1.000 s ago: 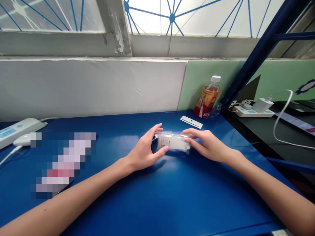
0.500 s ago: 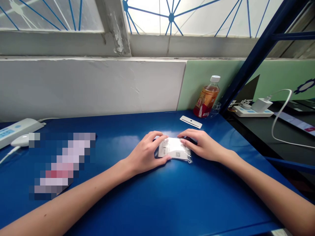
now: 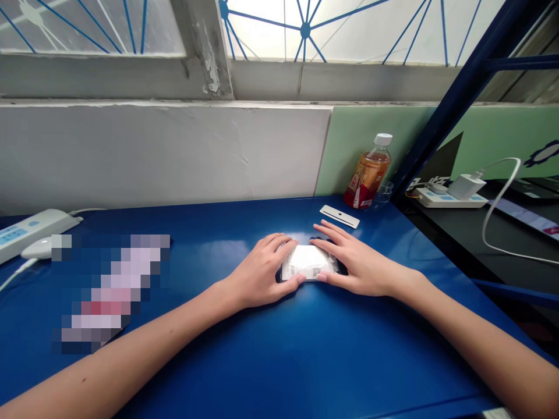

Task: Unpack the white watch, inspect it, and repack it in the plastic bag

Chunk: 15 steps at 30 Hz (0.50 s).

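A small flat white packet (image 3: 308, 260) in clear plastic wrapping lies on the blue table, with glare over its top and printed labels near its front edge. My left hand (image 3: 264, 272) grips the packet's left end, thumb along the front and fingers over the back corner. At the right end, my right hand (image 3: 356, 261) spans the packet between its thumb at the front and a finger at the back. The other fingers of that hand are stretched out and raised. Just behind the packet lies a white card-like strip (image 3: 339, 216) with a dark slot.
A drink bottle (image 3: 369, 171) with a white cap stands against the wall, a clear cup (image 3: 384, 192) beside it. To the left are a power strip (image 3: 37, 226) and a pixelated flat object (image 3: 117, 285). A blue slanted post (image 3: 454, 93) rises at the right.
My right hand has shifted its hold: the thumb went from the packet's top to its front edge, and the fingers spread out and lifted. My left hand has stayed nearly still.
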{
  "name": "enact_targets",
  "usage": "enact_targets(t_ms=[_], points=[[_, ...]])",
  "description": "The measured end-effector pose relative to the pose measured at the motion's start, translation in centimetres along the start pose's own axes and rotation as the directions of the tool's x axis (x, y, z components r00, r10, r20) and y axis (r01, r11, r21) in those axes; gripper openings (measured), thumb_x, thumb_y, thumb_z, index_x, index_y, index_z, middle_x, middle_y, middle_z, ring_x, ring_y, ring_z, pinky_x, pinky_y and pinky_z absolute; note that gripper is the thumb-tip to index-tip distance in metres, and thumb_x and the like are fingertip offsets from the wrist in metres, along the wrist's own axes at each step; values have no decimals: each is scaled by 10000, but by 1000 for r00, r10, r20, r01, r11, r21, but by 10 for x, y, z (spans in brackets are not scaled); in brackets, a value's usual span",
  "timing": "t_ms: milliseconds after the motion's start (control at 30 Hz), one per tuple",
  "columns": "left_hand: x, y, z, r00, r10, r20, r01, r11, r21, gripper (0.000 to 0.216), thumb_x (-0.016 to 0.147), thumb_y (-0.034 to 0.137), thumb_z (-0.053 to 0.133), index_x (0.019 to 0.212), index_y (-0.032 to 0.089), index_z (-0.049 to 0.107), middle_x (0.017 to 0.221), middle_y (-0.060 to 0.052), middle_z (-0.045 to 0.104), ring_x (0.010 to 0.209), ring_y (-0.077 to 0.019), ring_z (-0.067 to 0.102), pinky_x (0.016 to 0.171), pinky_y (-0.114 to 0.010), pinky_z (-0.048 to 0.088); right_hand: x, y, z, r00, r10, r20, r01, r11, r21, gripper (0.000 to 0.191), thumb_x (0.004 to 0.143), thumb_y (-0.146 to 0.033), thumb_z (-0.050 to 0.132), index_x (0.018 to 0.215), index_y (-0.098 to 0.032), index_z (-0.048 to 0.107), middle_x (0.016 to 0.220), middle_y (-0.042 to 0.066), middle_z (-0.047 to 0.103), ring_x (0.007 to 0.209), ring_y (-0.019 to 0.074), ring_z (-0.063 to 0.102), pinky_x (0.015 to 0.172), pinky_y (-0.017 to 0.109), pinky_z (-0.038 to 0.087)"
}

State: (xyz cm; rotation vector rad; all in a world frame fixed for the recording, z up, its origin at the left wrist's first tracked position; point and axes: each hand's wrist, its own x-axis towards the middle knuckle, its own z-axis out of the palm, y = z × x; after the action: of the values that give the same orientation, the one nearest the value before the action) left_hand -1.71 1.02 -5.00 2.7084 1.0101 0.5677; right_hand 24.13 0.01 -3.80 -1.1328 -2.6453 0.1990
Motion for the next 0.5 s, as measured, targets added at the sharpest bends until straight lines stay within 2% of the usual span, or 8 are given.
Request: enact_targets(t_ms=[233,500], points=[[1,0,-1,1000,-1,9,1,1000,-9,610,867,480,614,1339,112,495,1360,-195,547,1314,-346,455,1091,-507,388,5,-4,11,994,52,-100,-40,992,117,505,979,-427,473,1310,-59,575,1363,215,580,1378,318,423,1123,479,392],[1,0,0,1000,-8,20,8,1000,-5,604,866,483,615,1327,110,500,1360,-193,546,1314,-342,456,1104,-494,373,5,-3,12,993,1,-115,16,989,150,406,1000,-310,433,1314,-92,570,1329,168,610,1319,278,473,1104,447,412]])
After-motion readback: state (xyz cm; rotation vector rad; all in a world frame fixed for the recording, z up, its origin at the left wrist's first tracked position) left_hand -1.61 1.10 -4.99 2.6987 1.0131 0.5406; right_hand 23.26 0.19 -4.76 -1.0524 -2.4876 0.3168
